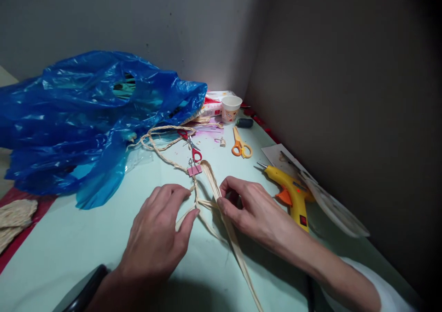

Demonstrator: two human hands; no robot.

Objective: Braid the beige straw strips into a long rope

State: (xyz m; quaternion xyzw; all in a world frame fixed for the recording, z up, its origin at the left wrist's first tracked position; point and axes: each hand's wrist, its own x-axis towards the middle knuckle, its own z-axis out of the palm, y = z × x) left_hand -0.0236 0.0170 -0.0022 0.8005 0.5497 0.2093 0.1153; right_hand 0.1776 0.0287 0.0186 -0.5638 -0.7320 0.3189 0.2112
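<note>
A thin braid of pale raffia (195, 185) lies on the table, gripped near its worked end by a pink binder clip (194, 170). Below the clip the braid splits into loose strands. My left hand (157, 229) is beside the split, its thumb and forefinger apart at the braid; one strand runs under the thumb, and the other fingertips are hidden. On the other side, my right hand (247, 206) pinches a long, flat raffia strip (232, 233) between thumb and forefinger. That strip loops up near the clip and trails down toward the table's near side.
Red-handled scissors (196, 154) touch the clip area. Orange-yellow scissors (241, 145), a paper cup (231, 108) and a dark thread spool (244, 123) stand farther back. A yellow glue gun (292, 190) lies right of my right hand. A blue plastic bag (93, 104) fills the back left.
</note>
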